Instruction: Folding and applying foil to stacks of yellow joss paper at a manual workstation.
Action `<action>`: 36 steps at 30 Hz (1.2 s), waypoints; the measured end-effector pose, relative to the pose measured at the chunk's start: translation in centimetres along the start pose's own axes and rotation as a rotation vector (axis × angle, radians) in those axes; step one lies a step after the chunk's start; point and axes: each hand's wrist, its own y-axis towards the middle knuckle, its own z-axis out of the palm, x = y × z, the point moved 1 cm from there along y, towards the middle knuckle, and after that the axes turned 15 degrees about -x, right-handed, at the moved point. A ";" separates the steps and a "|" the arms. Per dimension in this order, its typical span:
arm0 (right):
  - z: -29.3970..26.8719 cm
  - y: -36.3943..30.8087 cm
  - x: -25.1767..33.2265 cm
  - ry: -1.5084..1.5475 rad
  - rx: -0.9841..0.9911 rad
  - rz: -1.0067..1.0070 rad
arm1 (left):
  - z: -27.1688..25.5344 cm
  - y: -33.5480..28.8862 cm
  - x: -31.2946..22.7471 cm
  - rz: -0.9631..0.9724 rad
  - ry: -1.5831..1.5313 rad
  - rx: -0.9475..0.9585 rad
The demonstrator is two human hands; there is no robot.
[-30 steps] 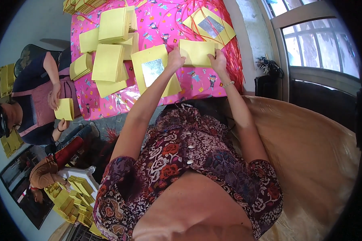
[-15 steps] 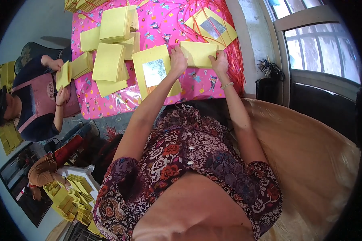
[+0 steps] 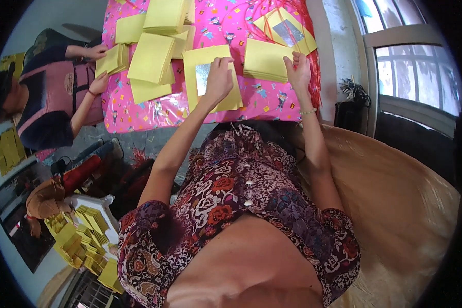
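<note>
While our left hand (image 3: 219, 83) curled over the silver-patched sheet (image 3: 201, 77), we could not tell whether it gripped; our right hand (image 3: 299, 74), fingers parted, stood at the right edge of the yellow stack (image 3: 267, 59); pink tablecloth (image 3: 256, 105) showed between stack and table edge.

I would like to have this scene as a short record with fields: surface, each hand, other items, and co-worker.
Surface: pink printed table cover
Left hand: over a yellow sheet with silver square, hiding part of the square; contact unclear
Right hand: at the right edge of a yellow stack; contact unclear
Other items: several yellow piles at left; red strings and another silver-square sheet at upper right
Co-worker: at the table's left edge, both hands at a yellow bundle
</note>
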 end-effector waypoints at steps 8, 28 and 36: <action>-0.4 -6.1 8.3 0.241 0.635 -0.514 | -7.6 -7.8 3.6 -0.036 0.061 0.075; 3.3 -8.7 7.8 0.146 0.977 -0.759 | -7.4 -7.7 6.0 0.126 0.011 0.310; 4.2 -8.0 7.7 0.118 1.064 -0.645 | -7.3 -6.2 6.3 0.132 0.038 0.407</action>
